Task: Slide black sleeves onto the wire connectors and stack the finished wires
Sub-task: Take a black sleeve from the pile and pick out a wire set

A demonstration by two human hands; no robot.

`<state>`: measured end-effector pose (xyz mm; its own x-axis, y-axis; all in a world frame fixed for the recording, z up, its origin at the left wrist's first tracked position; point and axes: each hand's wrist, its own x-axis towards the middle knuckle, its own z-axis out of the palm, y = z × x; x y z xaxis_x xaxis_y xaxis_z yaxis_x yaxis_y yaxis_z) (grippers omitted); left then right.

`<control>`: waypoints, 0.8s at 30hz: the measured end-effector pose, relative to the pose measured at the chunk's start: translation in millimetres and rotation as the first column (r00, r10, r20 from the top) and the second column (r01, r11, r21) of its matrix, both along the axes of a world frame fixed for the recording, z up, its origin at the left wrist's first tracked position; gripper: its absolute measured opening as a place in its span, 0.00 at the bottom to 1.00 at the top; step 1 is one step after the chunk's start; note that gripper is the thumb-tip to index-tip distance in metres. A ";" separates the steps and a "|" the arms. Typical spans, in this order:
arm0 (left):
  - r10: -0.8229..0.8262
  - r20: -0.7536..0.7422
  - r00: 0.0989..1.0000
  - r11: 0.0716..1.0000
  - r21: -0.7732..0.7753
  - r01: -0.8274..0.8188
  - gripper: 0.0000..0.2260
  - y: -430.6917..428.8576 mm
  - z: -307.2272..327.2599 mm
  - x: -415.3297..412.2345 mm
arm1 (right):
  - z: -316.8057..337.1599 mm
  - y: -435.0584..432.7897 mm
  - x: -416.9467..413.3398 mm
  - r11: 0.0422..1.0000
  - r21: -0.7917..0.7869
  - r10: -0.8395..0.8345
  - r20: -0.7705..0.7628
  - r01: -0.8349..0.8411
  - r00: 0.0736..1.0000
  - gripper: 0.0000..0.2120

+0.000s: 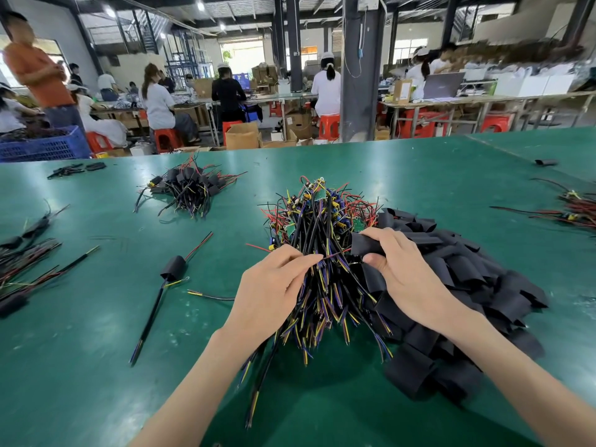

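Head view, left hand (277, 282): fingertips pinch a thin wire end (337, 254) over the bare wire heap (322, 227)
Right hand (406, 272): grips a black sleeve (366, 245) just beside that wire end; sleeve pile (467, 272) beneath
Finished stack (190, 187): far left on the green table (96, 317)

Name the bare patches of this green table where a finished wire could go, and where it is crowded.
Bare table lies near left, below the single sleeved wire, and between the finished stack and the loose wire pile. More lies beyond the sleeve pile, towards the far right. Crowded: the centre, where both piles meet, and the left edge.
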<state>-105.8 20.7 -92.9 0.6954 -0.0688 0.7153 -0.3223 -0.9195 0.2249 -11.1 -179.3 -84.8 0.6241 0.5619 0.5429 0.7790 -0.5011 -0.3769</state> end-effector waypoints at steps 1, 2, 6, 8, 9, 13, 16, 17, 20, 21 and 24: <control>0.001 -0.007 1.000 1.000 0.023 0.000 0.14 0.2 1.0 -0.6 | 0.6 -0.2 -0.1 1.000 -0.012 -0.002 0.009 0.002 1.000 0.17; 0.002 -0.014 1.000 0.999 0.042 -0.002 0.14 -0.1 2.1 -1.0 | 1.5 -0.7 -0.8 1.000 -0.026 -0.005 0.039 0.006 0.999 0.16; -0.019 -0.043 0.999 0.999 0.034 0.020 0.12 -6.2 4.2 -1.9 | 3.6 0.6 -8.5 0.964 -0.214 -0.059 0.410 0.159 0.910 0.19; -0.086 -0.046 0.995 0.996 -0.043 0.084 0.12 -12.2 3.2 -2.7 | 6.4 5.2 -17.5 0.930 -0.293 -0.044 0.513 0.223 0.857 0.20; -0.136 -0.046 0.990 0.986 -0.100 0.131 0.13 -16.0 2.2 -3.2 | 6.8 8.4 -23.2 0.919 -0.314 -0.037 0.532 0.237 0.846 0.20; -0.281 -0.032 0.959 0.938 -0.218 0.268 0.26 -24.7 -2.3 -4.2 | 0.9 21.1 -43.6 0.887 -0.373 -0.019 0.561 0.273 0.827 0.18; -0.278 -0.065 0.958 0.936 -0.244 0.254 0.31 -20.3 -3.4 -1.8 | -3.3 23.4 -51.0 0.866 -0.382 -0.058 0.563 0.322 0.824 0.15; -0.273 -0.073 0.959 0.937 -0.247 0.248 0.32 -18.6 -3.6 -1.6 | -3.3 23.2 -51.4 0.858 -0.382 -0.075 0.569 0.344 0.819 0.15; -0.311 -0.100 0.945 0.908 -0.324 0.265 0.33 -16.6 0.7 -3.9 | -1.0 21.4 -48.4 0.841 -0.375 -0.117 0.578 0.391 0.807 0.14; -0.322 -0.098 0.942 0.900 -0.341 0.272 0.33 -15.7 2.6 -4.6 | 0.2 20.3 -46.3 0.837 -0.374 -0.131 0.573 0.400 0.809 0.15; -0.246 -0.137 0.960 0.944 -0.261 0.204 0.29 -4.5 7.1 -5.6 | 3.0 15.6 -38.5 0.835 -0.373 -0.156 0.546 0.406 0.823 0.19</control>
